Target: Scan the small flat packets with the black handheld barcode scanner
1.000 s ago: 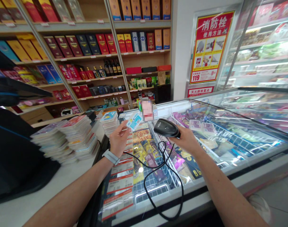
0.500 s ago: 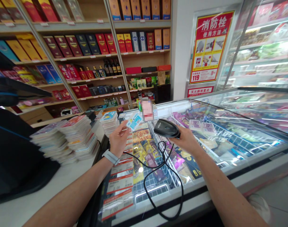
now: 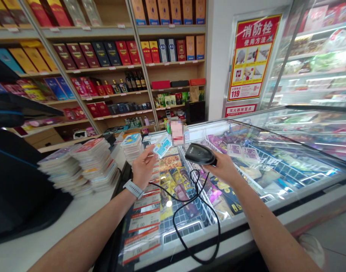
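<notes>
My left hand, with a grey watch band at the wrist, pinches a small flat pack with a blue and white label by its near edge. Facing it from the right, a black barcode scanner sits in my right hand, fingers wrapped round its handle. The scanner's head points left toward the pack, with a gap between them. From the scanner a black cable loops over the glass lid of the freezer. Beside my left hand stands a stack of similar flat packs.
Two taller stacks of flat packs stand on the white counter at left, beside a dark monitor-like device. Price labels line the freezer's left side. Shelves of boxed goods fill the back wall; a red poster hangs right.
The pack in my left hand has shifted very slightly to the right. The scanner and my right hand are practically where they were.
</notes>
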{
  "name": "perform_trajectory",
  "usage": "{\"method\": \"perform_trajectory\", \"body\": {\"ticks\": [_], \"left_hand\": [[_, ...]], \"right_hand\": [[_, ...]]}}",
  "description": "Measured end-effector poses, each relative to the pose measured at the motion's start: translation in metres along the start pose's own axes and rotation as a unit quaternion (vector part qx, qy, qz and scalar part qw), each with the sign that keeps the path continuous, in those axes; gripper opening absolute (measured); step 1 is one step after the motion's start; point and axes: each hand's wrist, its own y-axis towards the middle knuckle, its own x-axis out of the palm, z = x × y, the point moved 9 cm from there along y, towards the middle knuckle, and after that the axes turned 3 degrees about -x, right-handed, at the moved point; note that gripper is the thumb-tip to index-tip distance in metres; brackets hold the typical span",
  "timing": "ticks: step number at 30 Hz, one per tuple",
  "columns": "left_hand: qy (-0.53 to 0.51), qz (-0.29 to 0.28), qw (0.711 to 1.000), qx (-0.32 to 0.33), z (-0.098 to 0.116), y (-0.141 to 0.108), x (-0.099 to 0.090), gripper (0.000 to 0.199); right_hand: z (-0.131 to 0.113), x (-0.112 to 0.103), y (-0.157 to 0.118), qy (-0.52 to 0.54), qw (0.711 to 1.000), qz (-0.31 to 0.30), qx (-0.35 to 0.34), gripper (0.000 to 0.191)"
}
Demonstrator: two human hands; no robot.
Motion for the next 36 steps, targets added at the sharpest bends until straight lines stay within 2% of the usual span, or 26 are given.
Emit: {"method": "perform_trajectory", "body": {"ticks": [4,9,13,18,22,28,32,36], "left_hand": [[-0.001,-0.01,1.0,0.0,0.004,-0.002,0.003,0.05],[0.009,0.003,1.0,0.011,0.02,-0.004,-0.002,0.05],[0.035,0.021,0.998,0.042,0.037,-0.005,-0.01,0.05],[0.053,0.039,0.995,0.077,0.049,-0.001,-0.019,0.056],[0.092,0.076,0.985,0.126,0.064,0.007,-0.036,0.044],[0.244,0.163,0.933,0.207,0.1,0.017,-0.074,0.032],[0.342,0.15,0.878,0.299,0.113,0.018,-0.082,0.027],[0.38,0.123,0.857,0.326,0.106,0.023,-0.09,0.028]], "right_hand": [[0.0,-0.002,0.0,-0.004,1.0,0.006,-0.001,0.03],[-0.002,-0.002,0.001,-0.006,1.0,0.004,-0.002,0.027],[0.0,0.0,0.0,-0.012,1.0,-0.006,0.009,0.022],[0.002,0.001,0.0,-0.022,1.0,-0.008,0.016,0.027],[-0.001,0.002,0.0,-0.014,1.0,-0.015,0.009,0.03],[0.0,0.004,-0.001,-0.017,1.0,-0.02,0.006,0.03],[0.001,0.004,-0.001,-0.019,1.0,-0.02,0.002,0.031],[-0.002,0.003,-0.001,-0.02,1.0,-0.02,-0.002,0.028]]}}
